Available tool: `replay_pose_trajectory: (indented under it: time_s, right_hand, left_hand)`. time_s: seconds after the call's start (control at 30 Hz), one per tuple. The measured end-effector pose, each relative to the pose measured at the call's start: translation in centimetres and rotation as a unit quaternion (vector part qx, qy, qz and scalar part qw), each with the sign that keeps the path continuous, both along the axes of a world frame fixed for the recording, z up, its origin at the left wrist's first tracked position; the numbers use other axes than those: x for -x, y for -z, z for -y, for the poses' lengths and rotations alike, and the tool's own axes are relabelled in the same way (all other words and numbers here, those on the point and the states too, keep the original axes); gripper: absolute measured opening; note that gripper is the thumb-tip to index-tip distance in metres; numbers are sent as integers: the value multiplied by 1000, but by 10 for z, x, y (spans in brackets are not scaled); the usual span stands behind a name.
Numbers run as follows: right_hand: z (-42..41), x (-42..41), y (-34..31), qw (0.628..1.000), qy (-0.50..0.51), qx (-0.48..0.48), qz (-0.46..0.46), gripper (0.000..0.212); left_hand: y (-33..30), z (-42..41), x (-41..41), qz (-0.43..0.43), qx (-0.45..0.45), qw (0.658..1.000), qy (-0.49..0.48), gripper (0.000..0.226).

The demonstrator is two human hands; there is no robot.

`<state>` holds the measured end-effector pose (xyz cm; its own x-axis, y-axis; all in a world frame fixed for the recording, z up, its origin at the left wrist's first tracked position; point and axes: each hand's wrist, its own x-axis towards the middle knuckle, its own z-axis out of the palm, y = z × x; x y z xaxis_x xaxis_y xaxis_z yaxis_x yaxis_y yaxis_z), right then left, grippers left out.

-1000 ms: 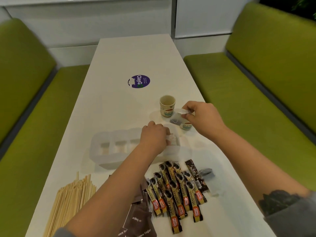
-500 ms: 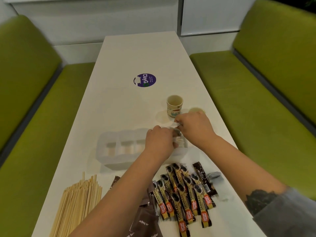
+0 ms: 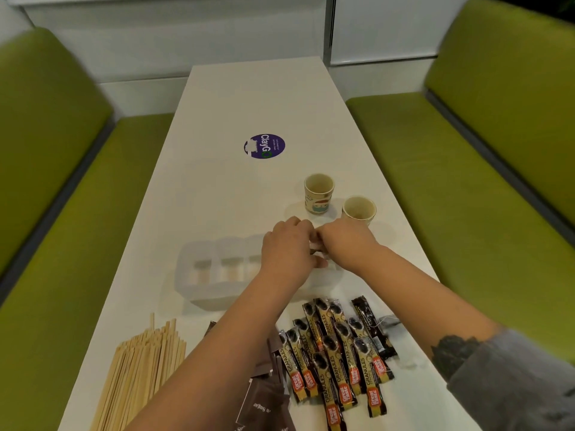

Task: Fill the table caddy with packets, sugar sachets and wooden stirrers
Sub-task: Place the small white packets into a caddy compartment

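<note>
Both hands meet over the right end of the white caddy (image 3: 199, 275) on the bench (image 3: 249, 98).

The left hand (image 3: 287, 250) and right hand (image 3: 345, 244) curl together there; what they grasp I cannot tell. Coffee packets (image 3: 339, 353), brown sugar sachets (image 3: 264, 402) and wooden stirrers (image 3: 140, 374) lie nearer, outside the caddy.

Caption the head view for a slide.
Both hands work at the white caddy's right end; stirrers, coffee sticks wait nearby.
</note>
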<state>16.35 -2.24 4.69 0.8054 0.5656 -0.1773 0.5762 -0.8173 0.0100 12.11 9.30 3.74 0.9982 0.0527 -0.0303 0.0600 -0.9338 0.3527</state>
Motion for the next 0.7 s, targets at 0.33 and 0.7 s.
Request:
replay_pose_trajectory:
  time_s: [0.33, 0.7]
  right_hand:
    - [11, -6, 1, 984, 74, -162, 4, 18]
    - [28, 0, -8, 956, 112, -271, 16, 18]
  left_hand:
    - [8, -1, -10, -59, -34, 996, 59, 54]
    - [12, 5, -8, 50, 25, 998, 17, 35]
